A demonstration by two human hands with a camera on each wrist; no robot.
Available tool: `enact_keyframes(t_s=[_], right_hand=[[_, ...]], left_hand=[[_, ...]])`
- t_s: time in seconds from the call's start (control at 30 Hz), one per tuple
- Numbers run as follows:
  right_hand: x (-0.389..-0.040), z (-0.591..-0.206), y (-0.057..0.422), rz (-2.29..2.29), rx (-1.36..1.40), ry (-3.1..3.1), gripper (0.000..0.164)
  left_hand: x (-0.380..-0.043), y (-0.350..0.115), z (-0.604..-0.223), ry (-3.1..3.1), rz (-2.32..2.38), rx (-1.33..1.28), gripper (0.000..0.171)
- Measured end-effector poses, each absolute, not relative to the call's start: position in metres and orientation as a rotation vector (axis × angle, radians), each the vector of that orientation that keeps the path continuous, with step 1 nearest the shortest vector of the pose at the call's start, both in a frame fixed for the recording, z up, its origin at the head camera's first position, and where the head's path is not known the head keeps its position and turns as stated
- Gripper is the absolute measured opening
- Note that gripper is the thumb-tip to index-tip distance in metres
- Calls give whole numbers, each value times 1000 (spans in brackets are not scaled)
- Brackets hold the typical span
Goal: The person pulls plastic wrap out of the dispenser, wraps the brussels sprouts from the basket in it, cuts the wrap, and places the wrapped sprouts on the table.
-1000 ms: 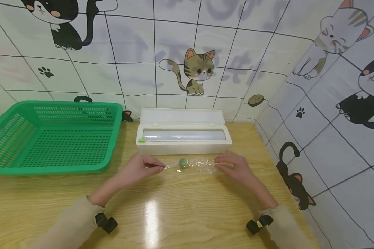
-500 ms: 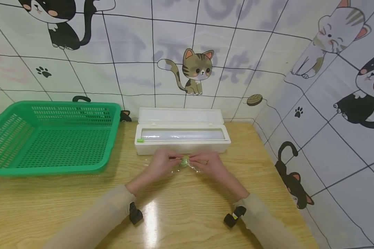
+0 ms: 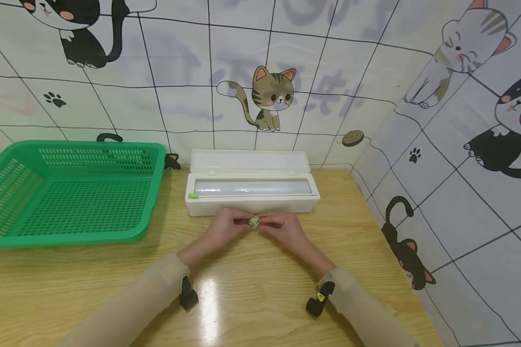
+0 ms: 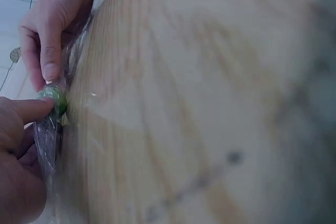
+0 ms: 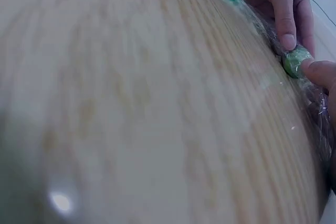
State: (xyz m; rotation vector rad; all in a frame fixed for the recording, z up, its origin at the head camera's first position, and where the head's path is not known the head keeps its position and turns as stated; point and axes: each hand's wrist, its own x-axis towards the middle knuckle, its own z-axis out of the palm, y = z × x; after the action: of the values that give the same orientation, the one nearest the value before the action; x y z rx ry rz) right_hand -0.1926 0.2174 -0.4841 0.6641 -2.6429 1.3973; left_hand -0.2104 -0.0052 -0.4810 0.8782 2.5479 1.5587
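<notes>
A small round green item (image 3: 253, 222) is wrapped in clear plastic film (image 4: 48, 145), with loose film trailing to both sides. My left hand (image 3: 228, 227) pinches the film right at its left side. My right hand (image 3: 284, 230) pinches it at the right side, thumb and fingertips close against the green item. In the left wrist view the green item (image 4: 59, 99) shows between the fingertips of both hands. The right wrist view shows the green item (image 5: 295, 61) low over the wooden table, film bunched along it. What the green item is stays hidden under the film.
A white film dispenser box (image 3: 252, 206) with its lid raised stands right behind the hands, a roll of film inside and a green slider at its left. A green plastic basket (image 3: 69, 239) sits at the left on the wooden table (image 3: 260, 299). A cat-print sheet (image 3: 178, 58) covers the wall.
Both hands have come inward from the outstretched ends of the film to the green item. The film, spread wide before, is now gathered close around it.
</notes>
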Motion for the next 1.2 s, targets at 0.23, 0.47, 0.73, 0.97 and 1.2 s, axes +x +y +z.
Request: enact_keyframes(t_s=[0.23,0.47,0.73,0.97,1.2], right_hand=[[-197,-492,214,1589,551,-2607,26],[-198,-492,213,1397,548,-2728,29],[-191,-491,219,1410,752,-2737,25],[-187,-492,223,1421,956,-2583,18],[-190,-495,224,1284,1072,-2506,12]], left_hand=[[-213,-5,-482,2599,1508,848,30],[-213,-6,-483,2581,1474,827,26],[-212,-18,-484,2286,1583,838,21],[-205,-23,-480,2275,1591,820,14],[-201,-25,-483,2381,1538,836,24]])
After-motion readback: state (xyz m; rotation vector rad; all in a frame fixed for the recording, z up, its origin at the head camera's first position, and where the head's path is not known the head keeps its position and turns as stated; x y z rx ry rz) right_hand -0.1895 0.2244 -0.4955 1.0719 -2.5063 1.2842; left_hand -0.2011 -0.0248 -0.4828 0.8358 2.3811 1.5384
